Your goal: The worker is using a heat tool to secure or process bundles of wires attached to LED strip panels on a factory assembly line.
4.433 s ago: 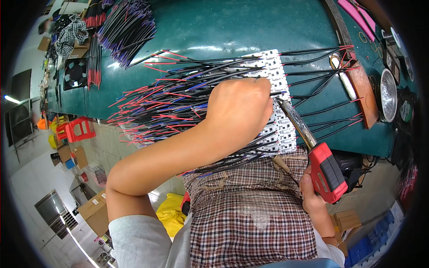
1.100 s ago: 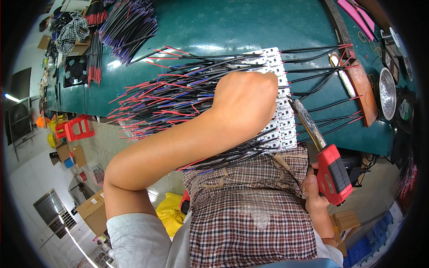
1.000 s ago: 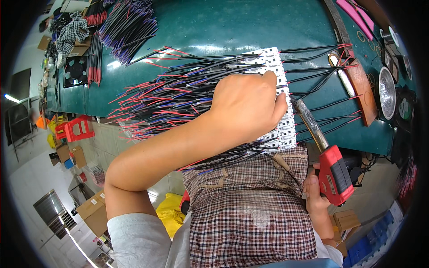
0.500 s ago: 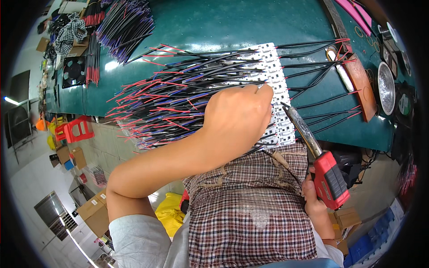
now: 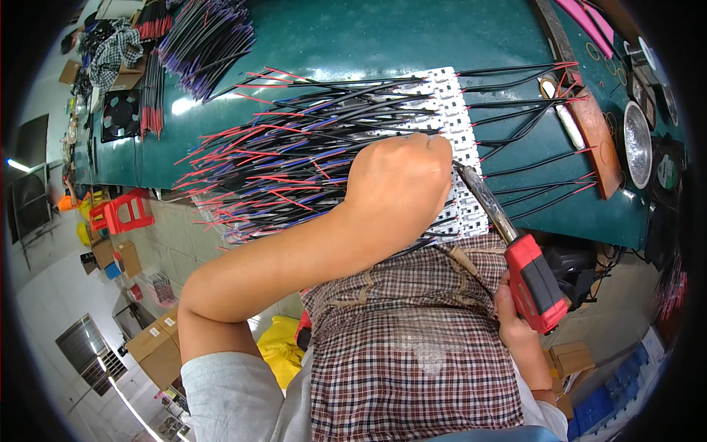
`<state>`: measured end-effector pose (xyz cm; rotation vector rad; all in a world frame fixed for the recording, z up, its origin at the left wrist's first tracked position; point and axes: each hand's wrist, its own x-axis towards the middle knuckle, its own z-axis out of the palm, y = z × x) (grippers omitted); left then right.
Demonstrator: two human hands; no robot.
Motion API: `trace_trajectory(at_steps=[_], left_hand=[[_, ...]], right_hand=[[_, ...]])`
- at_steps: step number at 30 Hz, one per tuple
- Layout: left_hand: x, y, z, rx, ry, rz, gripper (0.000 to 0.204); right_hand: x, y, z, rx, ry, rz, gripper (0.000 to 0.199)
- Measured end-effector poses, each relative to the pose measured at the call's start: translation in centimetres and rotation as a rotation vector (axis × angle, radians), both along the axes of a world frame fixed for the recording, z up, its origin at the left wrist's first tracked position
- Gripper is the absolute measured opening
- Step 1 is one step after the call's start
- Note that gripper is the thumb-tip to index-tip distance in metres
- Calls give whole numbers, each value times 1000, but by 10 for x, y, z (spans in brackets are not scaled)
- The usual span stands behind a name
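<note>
A row of white circuit boards (image 5: 460,136) lies at the bench's near edge, with many black wires (image 5: 294,158) with red and blue ends fanned out to its left. My left hand (image 5: 401,180) is closed over the boards, fingers curled down in a pinch; what they hold is hidden beneath the hand. From the right, my right hand (image 5: 515,317) grips a soldering iron (image 5: 535,283) with a red and black handle. Its dark tip touches or hovers just over the boards, close beside my left hand; I cannot tell which.
More black wires run right from the boards to a brown wooden block (image 5: 598,151). A silver round dish (image 5: 637,135) stands beyond it. Wire bundles (image 5: 206,48) and a black fan (image 5: 121,114) lie far left on the green bench (image 5: 398,37). A red stool (image 5: 121,212) stands on the floor.
The soldering iron has shifted left and slightly up, its tip closer to my left hand. My left hand has moved slightly right over the boards and stays closed.
</note>
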<state>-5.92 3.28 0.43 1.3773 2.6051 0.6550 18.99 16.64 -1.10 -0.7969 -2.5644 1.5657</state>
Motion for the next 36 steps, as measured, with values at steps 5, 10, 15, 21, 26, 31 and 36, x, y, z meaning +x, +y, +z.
trace_trajectory(at_steps=[5,10,15,21,26,31,36], left_hand=[[0,0,-2,25,12,-11,14],[1,1,-3,18,5,-27,13],[0,2,-3,15,22,-34,14],[1,3,-4,5,31,-36,15],[-3,5,-3,-16,43,-38,13],[-12,4,-2,-42,-86,-33,8],[-7,6,-3,-24,-24,-42,10]], right_hand=[[-6,-2,4,5,48,-13,19],[-8,-2,5,48,57,26,19],[1,0,1,38,-14,4,19],[12,0,5,-20,-69,-59,20],[11,-1,4,-16,-60,-39,21],[8,-1,1,-56,-17,-43,22],[6,-2,-1,-58,36,-38,26]])
